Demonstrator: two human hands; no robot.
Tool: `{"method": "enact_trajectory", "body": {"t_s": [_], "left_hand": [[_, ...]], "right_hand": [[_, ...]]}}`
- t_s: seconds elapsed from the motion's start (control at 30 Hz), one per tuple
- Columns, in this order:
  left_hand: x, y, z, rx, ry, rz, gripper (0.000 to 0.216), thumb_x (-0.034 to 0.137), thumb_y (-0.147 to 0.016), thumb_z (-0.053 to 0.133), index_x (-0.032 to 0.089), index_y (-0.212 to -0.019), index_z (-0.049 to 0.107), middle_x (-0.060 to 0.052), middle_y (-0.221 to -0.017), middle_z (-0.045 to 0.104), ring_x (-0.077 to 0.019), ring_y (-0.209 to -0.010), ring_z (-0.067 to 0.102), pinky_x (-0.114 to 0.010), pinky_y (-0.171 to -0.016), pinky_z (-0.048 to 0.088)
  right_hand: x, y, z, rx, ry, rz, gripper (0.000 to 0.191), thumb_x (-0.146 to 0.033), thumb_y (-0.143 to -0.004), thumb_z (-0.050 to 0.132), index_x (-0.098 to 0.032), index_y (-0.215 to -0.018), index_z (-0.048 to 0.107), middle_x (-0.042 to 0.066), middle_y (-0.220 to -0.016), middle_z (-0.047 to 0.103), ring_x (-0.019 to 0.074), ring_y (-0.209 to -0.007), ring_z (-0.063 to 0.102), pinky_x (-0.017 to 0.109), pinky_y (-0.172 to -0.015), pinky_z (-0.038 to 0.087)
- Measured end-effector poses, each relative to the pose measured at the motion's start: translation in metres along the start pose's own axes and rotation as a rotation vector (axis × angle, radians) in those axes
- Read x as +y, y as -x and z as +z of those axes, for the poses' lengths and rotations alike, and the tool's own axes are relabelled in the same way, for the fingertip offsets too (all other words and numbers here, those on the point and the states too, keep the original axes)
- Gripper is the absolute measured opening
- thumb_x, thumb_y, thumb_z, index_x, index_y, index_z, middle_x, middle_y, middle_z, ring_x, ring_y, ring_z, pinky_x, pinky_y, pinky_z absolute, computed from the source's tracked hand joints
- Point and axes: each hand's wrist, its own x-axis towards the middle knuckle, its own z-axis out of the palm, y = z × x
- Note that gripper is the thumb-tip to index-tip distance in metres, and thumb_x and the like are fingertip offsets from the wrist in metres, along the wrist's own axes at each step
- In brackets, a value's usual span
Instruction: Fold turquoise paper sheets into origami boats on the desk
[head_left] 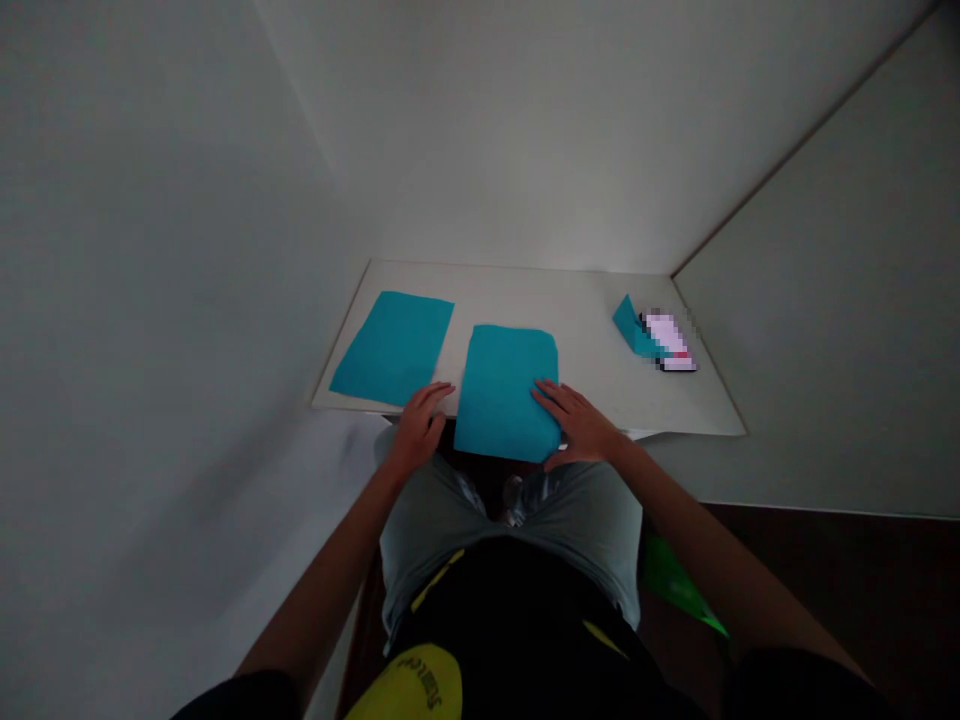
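Teal paper, three items, on a white bench set into a corner of pale walls.

Head view:

Item 1: teal sheet, flat, at the middle of the bench's near edge, its near end overhanging that edge slightly. Both hands are at this sheet.

Item 2: left hand, fingers spread and unclenched, laid palm down at the near edge just beside the sheet's left side; whether the fingertips touch the paper cannot be told. Nothing is grasped.

Item 3: right hand, fingers extended and flat, pressing on the sheet's near right corner. Nothing is gripped; the palm rests on the bench edge.

Item 4: second teal sheet, flat, toward the left edge of the bench, lying apart from the first sheet with a strip of bare bench between them.

Item 5: folded teal piece, near the far right corner, touching a small pale object that is too blurred to identify.

Item 6: person's lap, grey shorts, below the near edge; a green scrap lies on the dark floor to the right.
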Motion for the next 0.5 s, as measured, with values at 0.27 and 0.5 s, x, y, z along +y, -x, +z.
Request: {"method": "enact_trajectory", "body": {"t_s": [0.27, 0.5], "left_hand": [[-0.016, -0.032, 0.003, -0.494, -0.342, 0.354, 0.114, 0.07, -0.086, 0.079, 0.025, -0.179, 0.03, -0.012, -0.182, 0.035, -0.0368, -0.171, 0.029, -0.058, -0.141, 0.013], [-0.018, -0.022, 0.001, -0.464, -0.386, 0.358, 0.111, 0.038, -0.082, 0.086, 0.025, -0.178, 0.032, -0.013, -0.18, 0.041, -0.0345, -0.169, 0.034, -0.053, -0.141, 0.017]], "right_hand": [[0.006, 0.001, 0.005, 0.034, 0.036, -0.031, 0.116, -0.039, -0.087, 0.087, -0.022, -0.181, 0.021, 0.019, -0.181, 0.036, 0.0394, -0.167, 0.038, 0.061, -0.133, 0.035], [-0.001, 0.0, 0.006, 0.13, -0.033, 0.097, 0.074, -0.022, -0.091, 0.073, -0.026, -0.163, 0.057, 0.013, -0.168, 0.058, 0.0344, -0.157, 0.052, 0.054, -0.124, 0.041]]}}
